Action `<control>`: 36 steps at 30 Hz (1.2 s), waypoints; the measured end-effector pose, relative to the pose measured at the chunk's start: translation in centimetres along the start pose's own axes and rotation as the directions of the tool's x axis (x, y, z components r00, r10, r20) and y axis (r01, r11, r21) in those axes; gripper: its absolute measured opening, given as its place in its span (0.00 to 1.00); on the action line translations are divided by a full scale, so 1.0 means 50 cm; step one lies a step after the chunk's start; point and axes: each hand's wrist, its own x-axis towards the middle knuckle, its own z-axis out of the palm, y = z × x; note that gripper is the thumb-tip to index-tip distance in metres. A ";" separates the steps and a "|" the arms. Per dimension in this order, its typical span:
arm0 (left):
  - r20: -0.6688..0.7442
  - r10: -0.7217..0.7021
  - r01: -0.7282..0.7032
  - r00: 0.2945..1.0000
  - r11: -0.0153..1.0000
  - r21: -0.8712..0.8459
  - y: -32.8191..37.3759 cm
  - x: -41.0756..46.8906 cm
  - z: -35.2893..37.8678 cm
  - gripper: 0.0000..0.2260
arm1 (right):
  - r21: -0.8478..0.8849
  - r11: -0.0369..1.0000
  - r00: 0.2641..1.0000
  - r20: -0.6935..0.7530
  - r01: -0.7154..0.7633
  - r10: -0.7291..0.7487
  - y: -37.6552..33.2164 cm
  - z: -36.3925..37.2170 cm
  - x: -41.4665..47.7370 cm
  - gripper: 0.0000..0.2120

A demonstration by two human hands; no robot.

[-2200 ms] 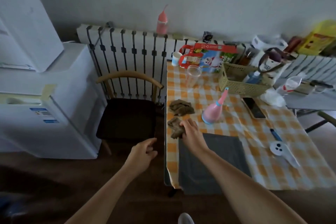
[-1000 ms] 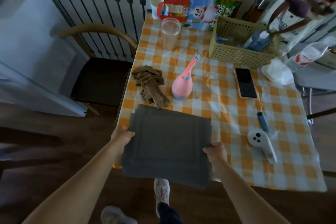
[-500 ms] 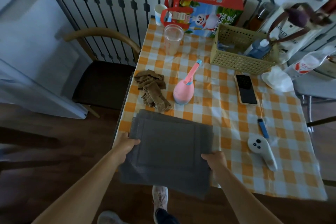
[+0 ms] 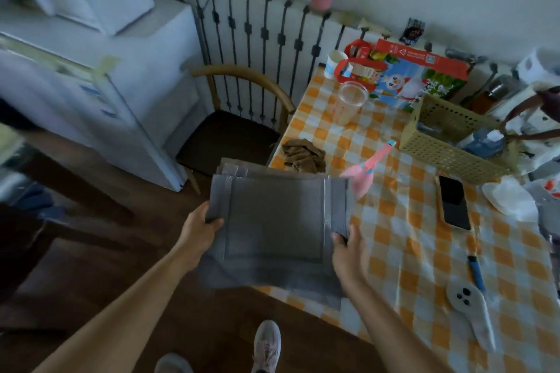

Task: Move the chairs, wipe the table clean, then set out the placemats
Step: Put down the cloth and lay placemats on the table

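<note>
2 arms extended | left hand (image 4: 198,230), right hand (image 4: 348,251) grip placemats (image 4: 272,221)

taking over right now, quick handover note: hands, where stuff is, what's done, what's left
Left hand grips the left edge of the grey placemat stack; right hand grips its right edge. The stack is held over the near-left corner of the table. Brown rag and pink spray bottle sit on the cloth; chair stands by the left side. Wiping: cannot tell. Left: set out the mats.
</note>
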 end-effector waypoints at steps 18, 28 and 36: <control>-0.536 0.019 -0.247 0.844 0.901 -0.356 -0.147 -0.267 -0.741 0.11 | 0.068 0.869 0.813 0.324 0.489 -0.483 -0.502 0.474 -0.333 0.10; -0.732 -0.168 -0.344 0.660 0.799 -0.494 -0.270 -0.382 -1.048 0.10 | 0.246 0.788 0.602 0.531 0.564 -0.597 -0.729 0.757 -0.572 0.12; -0.796 -0.243 -0.408 0.554 0.754 -0.514 -0.266 -0.309 -1.264 0.08 | 0.335 0.735 0.482 0.584 0.589 -0.653 -0.944 0.979 -0.625 0.10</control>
